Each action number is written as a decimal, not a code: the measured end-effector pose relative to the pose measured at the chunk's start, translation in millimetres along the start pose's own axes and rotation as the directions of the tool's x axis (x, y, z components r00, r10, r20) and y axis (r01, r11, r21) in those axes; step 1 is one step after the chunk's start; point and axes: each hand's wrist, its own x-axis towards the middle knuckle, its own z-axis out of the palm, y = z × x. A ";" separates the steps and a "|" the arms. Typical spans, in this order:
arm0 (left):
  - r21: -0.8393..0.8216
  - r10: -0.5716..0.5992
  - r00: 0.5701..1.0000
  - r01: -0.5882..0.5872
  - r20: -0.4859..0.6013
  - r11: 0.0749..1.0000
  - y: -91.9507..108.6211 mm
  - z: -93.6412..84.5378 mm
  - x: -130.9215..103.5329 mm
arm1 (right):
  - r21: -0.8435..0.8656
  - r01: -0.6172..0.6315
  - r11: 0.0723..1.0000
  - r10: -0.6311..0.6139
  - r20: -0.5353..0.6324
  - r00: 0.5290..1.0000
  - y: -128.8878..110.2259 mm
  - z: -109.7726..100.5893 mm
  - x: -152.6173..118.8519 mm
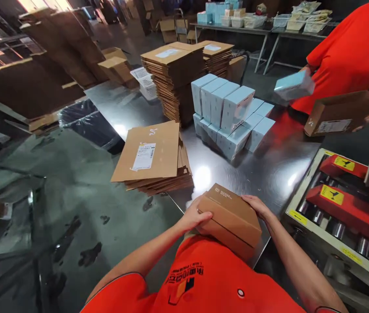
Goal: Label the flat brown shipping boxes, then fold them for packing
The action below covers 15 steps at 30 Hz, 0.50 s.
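A brown cardboard box (236, 213) with small printed lettering rests against my body at the near edge of the metal table (263, 174). My left hand (194, 216) grips its left end, thumb along the near side. Around the far right corner curl the fingers of my right hand (256, 206), partly hidden by the box. To the left lies a stack of flattened cartons (168, 152) with a white label on top. Beyond the box stand light blue boxes (233, 104) in two layers.
Taller stacks of flat cartons (174, 65) and white baskets (145, 82) stand farther back. At right, a roller conveyor (337, 226) has red guards. A co-worker in a red shirt (350, 52) holds a light blue box (295, 84) and an open carton (344, 113).
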 end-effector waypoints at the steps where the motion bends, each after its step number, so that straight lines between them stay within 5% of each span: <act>1: 0.047 0.072 0.997 -0.074 0.040 0.996 -8.1 -6.8 -4.5 | -0.013 0.009 1.000 -0.009 0.021 1.000 -10.8 -4.6 3.0; 4: 0.182 0.155 0.984 -0.170 0.092 0.969 -16.3 -26.1 7.0 | -0.144 0.223 0.964 -0.216 0.063 0.974 -49.6 -28.6 -1.0; 7: 0.128 0.115 0.993 -0.110 -0.027 0.986 -3.4 -35.1 40.1 | -0.363 0.623 0.693 -0.547 0.298 0.783 -76.6 -29.4 -31.0; 9: 0.007 0.065 0.993 -0.065 -0.100 0.998 9.9 -33.9 60.4 | -0.427 0.759 0.492 -0.571 0.499 0.652 -82.6 -10.1 -54.8; 11: -0.066 0.032 0.991 -0.041 -0.129 0.997 21.5 -29.5 73.9 | -0.433 0.810 0.396 -0.486 0.650 0.585 -87.5 10.0 -64.0; 13: -0.069 0.025 0.989 -0.035 -0.143 0.997 29.3 -24.6 81.3 | -0.399 0.832 0.386 -0.437 0.715 0.546 -104.1 16.9 -45.9; 15: -0.062 0.029 0.988 -0.039 -0.155 0.997 33.3 -20.9 85.7 | -0.404 0.832 0.380 -0.524 0.647 0.554 -139.6 8.9 1.9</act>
